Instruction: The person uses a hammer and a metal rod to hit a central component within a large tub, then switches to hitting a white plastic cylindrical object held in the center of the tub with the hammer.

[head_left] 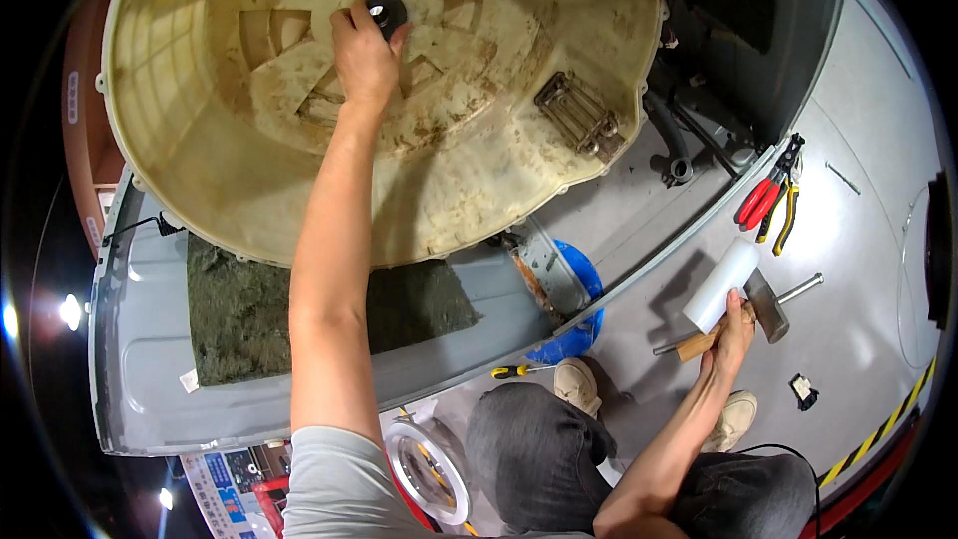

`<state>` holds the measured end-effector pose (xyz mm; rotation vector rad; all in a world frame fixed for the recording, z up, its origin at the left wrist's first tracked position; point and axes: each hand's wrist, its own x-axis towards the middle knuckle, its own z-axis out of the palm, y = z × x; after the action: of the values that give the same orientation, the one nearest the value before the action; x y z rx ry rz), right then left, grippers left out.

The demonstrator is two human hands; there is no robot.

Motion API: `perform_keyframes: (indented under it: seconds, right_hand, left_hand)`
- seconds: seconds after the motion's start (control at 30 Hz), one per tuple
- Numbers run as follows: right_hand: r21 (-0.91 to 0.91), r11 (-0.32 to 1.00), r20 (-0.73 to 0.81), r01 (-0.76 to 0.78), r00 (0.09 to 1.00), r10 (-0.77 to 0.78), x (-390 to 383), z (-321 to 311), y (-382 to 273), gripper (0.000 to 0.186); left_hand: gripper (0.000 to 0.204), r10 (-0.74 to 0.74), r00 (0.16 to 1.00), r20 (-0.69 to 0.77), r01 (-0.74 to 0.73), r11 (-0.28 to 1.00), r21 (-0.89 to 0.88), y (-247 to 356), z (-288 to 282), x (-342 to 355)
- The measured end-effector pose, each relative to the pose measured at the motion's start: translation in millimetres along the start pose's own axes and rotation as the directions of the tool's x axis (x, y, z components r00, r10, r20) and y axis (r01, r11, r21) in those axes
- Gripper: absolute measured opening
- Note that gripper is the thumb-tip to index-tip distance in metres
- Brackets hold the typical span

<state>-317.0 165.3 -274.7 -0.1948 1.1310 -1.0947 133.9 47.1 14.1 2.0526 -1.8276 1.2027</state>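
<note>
A large, yellowed plastic washing-machine tub (469, 180), stained brown inside, fills the upper left. My left hand (365, 58) reaches into it and closes around a black round part (387, 16) at the tub's centre. Low on the right, my right hand (733, 331) is wrapped around the wooden handle of a hammer (768, 305). A white cylinder (725, 282) touches or lies just beside the thumb; I cannot tell whether it is gripped too. Past the hammer, a long metal rod with a thick end (801, 287) sticks out on both sides.
Red-handled pliers (763, 200) and yellow-black pliers (788, 220) lie on the grey floor. The tub rests over a grey metal cabinet (150, 339) with dark matting (235, 319). Nearby are a blue bucket (579, 339), a screwdriver (511, 371) and a round door ring (401, 449).
</note>
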Motion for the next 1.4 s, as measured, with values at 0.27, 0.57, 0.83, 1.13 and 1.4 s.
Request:
perform_keyframes:
  seconds: [0.27,0.57,0.83,1.13,1.4]
  right_hand:
    - [0.0,1.0,-0.009,-0.02,1.0,0.02,4,-1,3,0.024]
    - [-0.008,1.0,-0.032,-0.024,0.999,0.023,1,11,-4,0.023]
    - [0.007,0.999,-0.044,-0.039,0.998,0.039,-2,20,-11,0.023]
    - [-0.006,0.999,-0.009,-0.049,0.999,0.049,0,16,-10,0.022]
    - [-0.073,0.997,0.106,0.013,0.994,-0.005,3,4,0,0.019]
  left_hand:
    - [0.053,0.161,0.986,0.044,-0.166,0.966,0.196,-5,4,2]
    - [0.055,0.217,0.976,0.0,-0.215,0.967,0.135,-13,10,-3]
    - [0.06,0.275,0.961,0.021,-0.276,0.956,0.1,-30,3,-7]
    - [0.079,0.101,0.992,0.074,-0.111,0.985,0.136,-28,-7,5]
    - [0.084,0.045,0.996,0.075,-0.058,0.982,0.178,-24,-3,0]
